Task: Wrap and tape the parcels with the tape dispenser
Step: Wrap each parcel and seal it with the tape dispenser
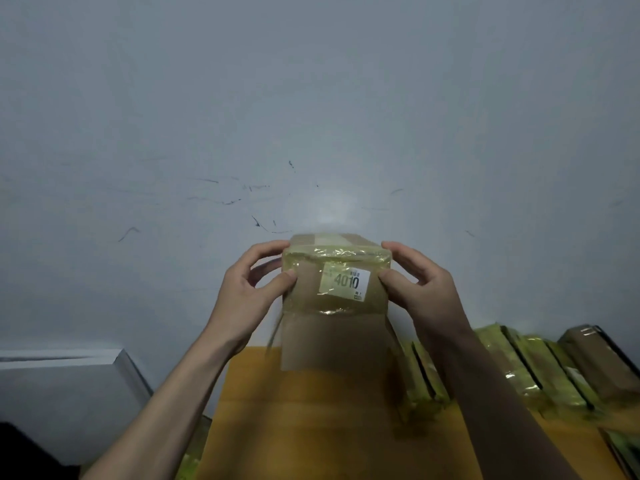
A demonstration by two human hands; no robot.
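Note:
A brown cardboard parcel (332,337) stands upright in front of me, held above an orange table (311,427). Yellowish clear tape (337,254) bands its upper part and covers a white label reading 4010 (344,284). My left hand (247,289) grips the parcel's left edge, thumb on the front face and fingers behind. My right hand (420,289) grips the right edge the same way. No tape dispenser shows in this view.
Several taped parcels (540,372) stand in a row on the table at the right. A grey wall (311,116) rises close behind. A grey box or ledge (65,382) sits at the lower left.

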